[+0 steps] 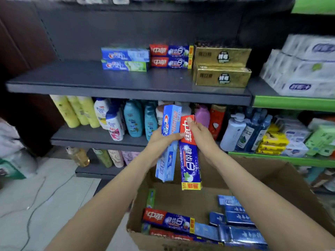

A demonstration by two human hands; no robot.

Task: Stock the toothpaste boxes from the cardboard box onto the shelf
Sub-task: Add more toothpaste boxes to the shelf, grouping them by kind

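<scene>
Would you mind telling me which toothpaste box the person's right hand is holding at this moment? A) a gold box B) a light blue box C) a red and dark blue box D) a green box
C: the right hand has its grip on the red top of the red and dark blue box, while the left hand holds the light blue box beside it, above the cardboard box.

hands point(181, 140) gripping two toothpaste boxes point(188, 151), shelf point(108, 82)

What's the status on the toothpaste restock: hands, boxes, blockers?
Left hand grips light-blue box; right hand grips red-and-blue box. Both upright above cardboard box. Shelf has bare space.
</scene>
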